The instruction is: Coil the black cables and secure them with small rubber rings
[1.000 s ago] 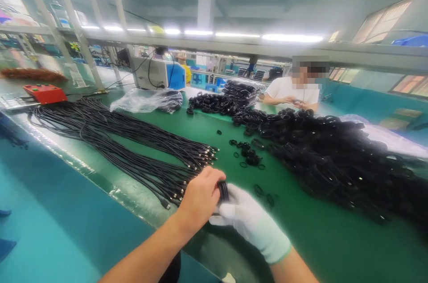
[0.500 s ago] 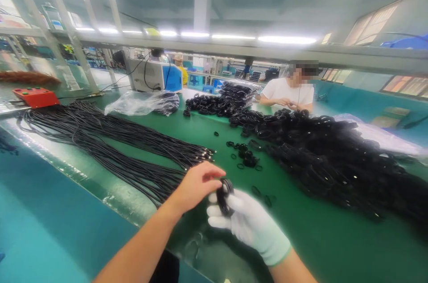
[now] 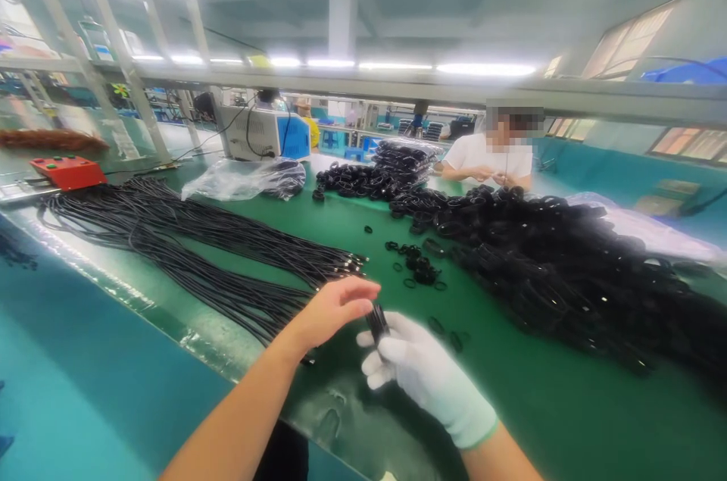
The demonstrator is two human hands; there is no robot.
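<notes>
My right hand (image 3: 429, 367), in a white glove, is closed around a small coiled black cable (image 3: 377, 323). The coil stands on edge between its thumb and fingers. Just left of it is my bare left hand (image 3: 335, 312), its thumb tip at the top of the coil. A gap shows between that thumb and the outstretched fingers, with nothing visible in it. Long black cables (image 3: 227, 254) lie in two bundles to the left, metallic ends towards my hands. Beyond the hands is a small heap of black rings (image 3: 420, 267).
A large pile of coiled black cables (image 3: 534, 261) covers the right of the green table (image 3: 352, 235). Farther back are a clear plastic bag (image 3: 227, 179), a blue and white machine (image 3: 264, 134) and a red control box (image 3: 68, 172). Across the table sits a co-worker (image 3: 482, 159).
My right hand has turned the coil, so it now shows more edge-on and narrower. My left hand stays close beside it, shifted slightly left.
</notes>
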